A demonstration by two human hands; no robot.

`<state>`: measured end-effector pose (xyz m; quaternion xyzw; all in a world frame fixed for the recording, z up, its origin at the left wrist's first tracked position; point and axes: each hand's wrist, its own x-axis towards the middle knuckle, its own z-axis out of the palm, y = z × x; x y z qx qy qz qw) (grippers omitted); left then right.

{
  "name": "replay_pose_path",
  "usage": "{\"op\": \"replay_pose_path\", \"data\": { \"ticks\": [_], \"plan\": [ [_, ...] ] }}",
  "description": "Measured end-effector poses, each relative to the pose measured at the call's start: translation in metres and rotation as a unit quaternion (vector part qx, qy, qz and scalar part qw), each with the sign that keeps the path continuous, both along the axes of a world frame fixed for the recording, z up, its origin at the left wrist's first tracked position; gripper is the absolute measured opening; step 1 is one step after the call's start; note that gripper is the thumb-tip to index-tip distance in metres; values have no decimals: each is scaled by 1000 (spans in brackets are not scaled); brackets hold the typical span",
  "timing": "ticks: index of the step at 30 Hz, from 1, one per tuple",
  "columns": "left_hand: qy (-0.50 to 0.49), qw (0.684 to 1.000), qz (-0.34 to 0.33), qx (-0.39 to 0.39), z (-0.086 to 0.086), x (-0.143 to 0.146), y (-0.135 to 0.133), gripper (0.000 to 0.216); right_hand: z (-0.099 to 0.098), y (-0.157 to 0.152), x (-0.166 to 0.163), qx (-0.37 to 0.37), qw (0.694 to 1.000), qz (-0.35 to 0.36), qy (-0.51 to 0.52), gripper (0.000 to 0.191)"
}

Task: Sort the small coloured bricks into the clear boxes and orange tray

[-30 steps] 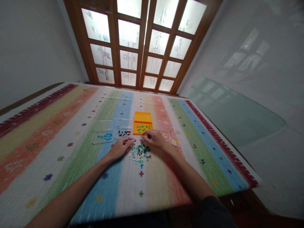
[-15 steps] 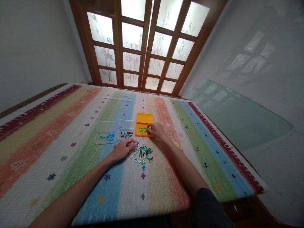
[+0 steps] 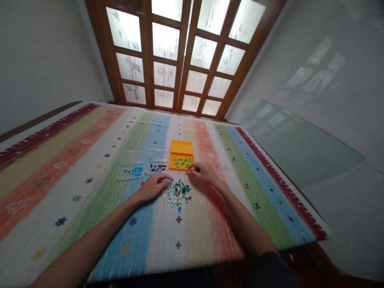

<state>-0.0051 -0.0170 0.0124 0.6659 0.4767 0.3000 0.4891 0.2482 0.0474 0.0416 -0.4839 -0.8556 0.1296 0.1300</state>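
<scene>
My left hand (image 3: 155, 187) rests on the cloth at the left edge of a pile of small toy bricks (image 3: 179, 193). Its fingers are curled close to the thumb, and anything between them is too small to make out. The pile mixes green, blue, dark brown and pale pieces. My right hand (image 3: 204, 173) is at the front right corner of an open orange box (image 3: 181, 148), thumb and forefinger slightly apart with no piece visible between them. Several green bricks (image 3: 182, 163) lie scattered in the box's near half.
Left of the orange box stand a clear box (image 3: 120, 178) with blue bricks and another clear box (image 3: 147, 173) with dark brown bricks, lids open. Behind my right forearm, a partly hidden clear container holds yellow pieces (image 3: 223, 179). A striped cloth (image 3: 168, 248) covers the table.
My right hand has drawn back from inside the orange box to its front right corner, uncovering more green bricks. My left hand stays beside the pile. The view has shifted slightly.
</scene>
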Motion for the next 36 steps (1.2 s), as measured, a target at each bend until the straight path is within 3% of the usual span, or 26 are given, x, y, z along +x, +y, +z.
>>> {"op": "replay_pose_path", "data": {
  "ticks": [5, 10, 17, 27, 36],
  "plan": [
    [76, 992, -25, 94, 6, -6, -2, 35, -9, -33, 2, -46, 994, 70, 74, 23],
    [123, 980, -119, 106, 9, -17, -2, 26, -14, -54, -3, -82, 990, 78, 84, 27],
    [171, 961, -173, 129, 11, -23, -2, 16, -19, -64, -11, -69, 990, 73, 101, 23],
    [187, 957, -177, 130, 14, -22, -2, 16, -18, -61, -7, -73, 992, 62, 82, 18],
    [169, 967, -153, 113, 7, -22, 0, 18, -11, -60, -7, -83, 993, 30, 79, 20]
  ]
}}
